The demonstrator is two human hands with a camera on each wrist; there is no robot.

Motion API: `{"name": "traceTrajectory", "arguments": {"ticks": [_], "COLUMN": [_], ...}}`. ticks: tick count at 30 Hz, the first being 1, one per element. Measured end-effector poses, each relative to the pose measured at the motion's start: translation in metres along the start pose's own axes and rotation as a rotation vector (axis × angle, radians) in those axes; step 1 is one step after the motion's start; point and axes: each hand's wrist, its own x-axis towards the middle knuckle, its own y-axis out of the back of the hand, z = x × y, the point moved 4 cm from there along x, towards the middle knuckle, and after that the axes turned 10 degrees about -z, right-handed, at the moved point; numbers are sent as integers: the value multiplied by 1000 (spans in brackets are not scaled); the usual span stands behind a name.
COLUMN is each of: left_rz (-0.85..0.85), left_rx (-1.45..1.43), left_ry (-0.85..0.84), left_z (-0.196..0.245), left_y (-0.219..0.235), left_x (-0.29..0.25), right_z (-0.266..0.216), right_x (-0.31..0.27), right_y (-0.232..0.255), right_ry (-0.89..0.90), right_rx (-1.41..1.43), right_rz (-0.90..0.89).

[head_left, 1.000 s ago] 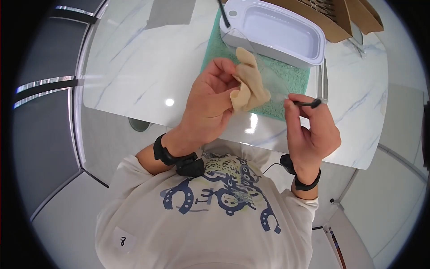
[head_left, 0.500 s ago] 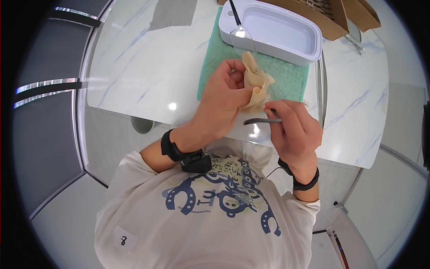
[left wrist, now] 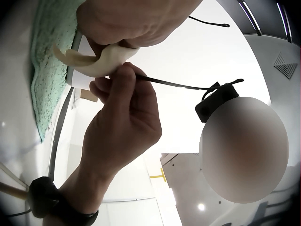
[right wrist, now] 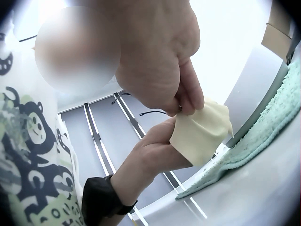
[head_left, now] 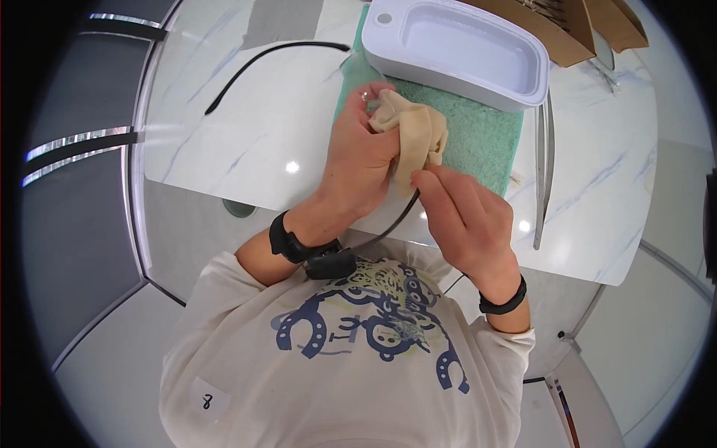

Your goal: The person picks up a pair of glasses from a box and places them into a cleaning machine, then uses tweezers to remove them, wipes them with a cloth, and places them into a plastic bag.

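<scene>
My left hand (head_left: 358, 157) holds a beige cloth (head_left: 422, 134) bunched around part of a pair of glasses. One black temple (head_left: 299, 44) of the glasses curves out to the left over the table; the other temple (head_left: 399, 222) runs down toward the shirt. With thumb and fingertips, my right hand (head_left: 474, 224) pinches the glasses where that nearer temple meets the cloth. In the left wrist view the temple (left wrist: 174, 84) sticks out from between the right fingertips. The cloth (right wrist: 202, 132) hangs below the right fingers in the right wrist view. Most of the lenses are hidden.
A pale lavender basin (head_left: 381, 52) stands on a green towel (head_left: 478, 142) beyond the hands. Behind it is a cardboard box (head_left: 567, 30). A long grey strip (head_left: 544, 179) lies at the right, a grey cloth (head_left: 280, 22) at the back left.
My right hand has moved left, up against the cloth. The glasses have turned: one temple now points left and the other toward the body. The left hand keeps hold of the cloth.
</scene>
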Motion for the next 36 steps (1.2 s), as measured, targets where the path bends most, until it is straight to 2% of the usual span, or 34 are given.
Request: {"name": "traceTrajectory", "arguments": {"ticks": [4, 6, 9, 12, 18, 20, 22, 25, 27, 30, 33, 36], "left_rz": [-84, -162, -227, -270, -180, -153, -124, -173, -249, -292, -226, -233], "left_rx": [21, 199, 72, 118, 193, 192, 192, 156, 144, 139, 139, 99], "left_ry": [69, 160, 157, 168, 102, 106, 107, 63, 169, 121, 126, 132], "left_z": [-3, -3, -5, -1, 13, 15, 16, 19, 19, 16, 14, 13], "left_y": [3, 1, -1, -7, -15, -16, -16, -22, -26, -21, -20, -14], "left_x": [4, 4, 9, 8, 5, 2, 0, 0, 0, 0, -1, -1], "right_z": [5, 10, 19, 22, 12, 7, 6, 11, 14, 15, 9, 4], "right_x": [4, 3, 0, -3, 12, 11, 12, 10, 9, 7, 6, 7], "right_y": [4, 4, 1, 6, 26, 26, 30, 31, 29, 28, 31, 34], "right_ry": [-2, -38, -30, -45, -80, -10, -25, -23, -11, 17, 27, -30], "right_rx": [-19, -12, 5, 43, 98, 116, 126, 89, 44, 81, 43, 74], "right_rz": [-20, -42, -11, 26, -20, 104, 109, 116, 120, 140, 138, 114]}}
